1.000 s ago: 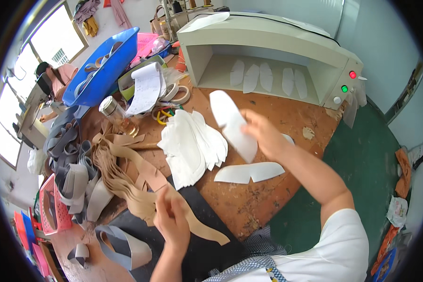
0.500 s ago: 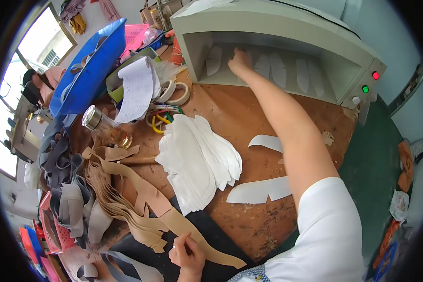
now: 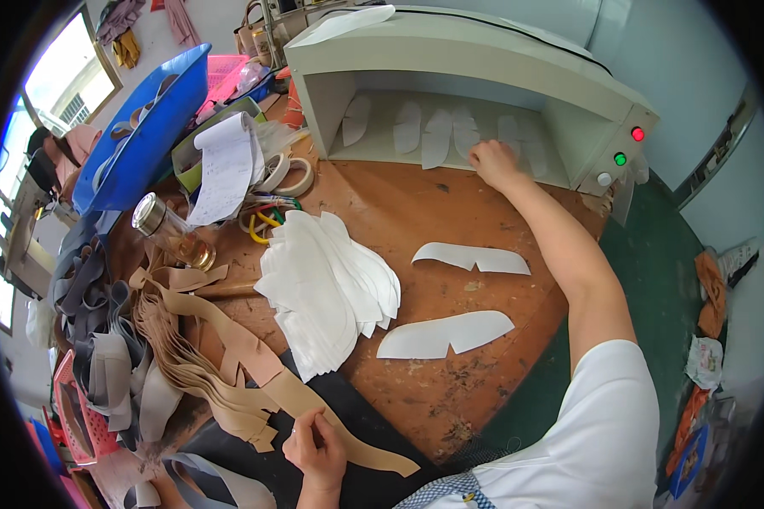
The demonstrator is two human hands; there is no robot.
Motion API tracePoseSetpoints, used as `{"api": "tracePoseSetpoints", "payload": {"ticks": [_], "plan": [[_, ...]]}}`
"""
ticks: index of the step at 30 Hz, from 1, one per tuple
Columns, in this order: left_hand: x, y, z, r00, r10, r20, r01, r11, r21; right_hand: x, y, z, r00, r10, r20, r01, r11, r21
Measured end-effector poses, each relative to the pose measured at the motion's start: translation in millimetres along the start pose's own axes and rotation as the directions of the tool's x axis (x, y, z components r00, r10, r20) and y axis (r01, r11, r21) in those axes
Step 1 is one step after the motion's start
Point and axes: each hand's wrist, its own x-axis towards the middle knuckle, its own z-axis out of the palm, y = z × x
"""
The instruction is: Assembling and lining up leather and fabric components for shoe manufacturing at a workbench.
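Observation:
My right hand [image 3: 496, 161] reaches to the front edge of a cream open-fronted box machine [image 3: 450, 69]. Its fingers are curled in; whatever they may hold is hidden. Inside the machine, thin white notched pieces lie in a row, one of them [image 3: 465, 131] just left of my fingers. Two more curved pieces lie on the table: the farther notched piece [image 3: 471, 257] and the nearer notched piece [image 3: 446, 334]. To their left is a fanned stack of white pieces [image 3: 323, 288]. Low in the view, my left hand [image 3: 317, 450] is loosely closed beside a tan strip [image 3: 348, 424], with nothing visible in it.
Bundled tan strips [image 3: 187, 352] and grey strips [image 3: 110, 373] cover the table's left side. Behind them stand a glass bottle [image 3: 171, 229], a notepad [image 3: 227, 165], tape rolls [image 3: 293, 176] and a blue basin [image 3: 140, 127]. Red and green lights [image 3: 629, 146] mark the machine's right end.
My right hand has drawn back from deep inside the machine to its front edge, farther right, uncovering the far table piece. My left hand stays curled by the tan strip. The view has shifted slightly.

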Motion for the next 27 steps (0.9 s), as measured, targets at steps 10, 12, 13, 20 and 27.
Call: {"api": "tracePoseSetpoints", "payload": {"ticks": [10, 12, 13, 20, 27], "plan": [[-3.0, 0.7, 2.2, 0.999, 0.049, 0.013, -0.049, 0.999, 0.021, 11.7, -23.8, 4.9, 0.987, -0.139, 0.076, 0.155, 0.95, -0.272], [-3.9, 0.9, 1.1, 0.999, 0.048, 0.019, -0.049, 0.998, 0.025, 11.0, -21.3, 6.7, 0.984, -0.166, 0.059, 0.175, 0.953, -0.248], [-4.0, 1.1, 1.3, 0.998, 0.05, 0.028, -0.05, 0.998, 0.023, 10.1, -16.1, 8.3, 0.981, -0.187, 0.043, 0.192, 0.954, -0.229], [-0.7, 1.8, 4.5, 0.995, 0.094, 0.015, -0.094, 0.996, 0.006, 14.9, 0.6, -8.6, 0.997, -0.073, -0.015, 0.065, 0.953, -0.296], [-1.3, 1.3, 6.6, 0.994, 0.107, -0.037, -0.109, 0.992, -0.065, -2.5, -35.6, -187.2, 0.994, 0.0, 0.108, 0.009, 0.997, -0.08]]}}
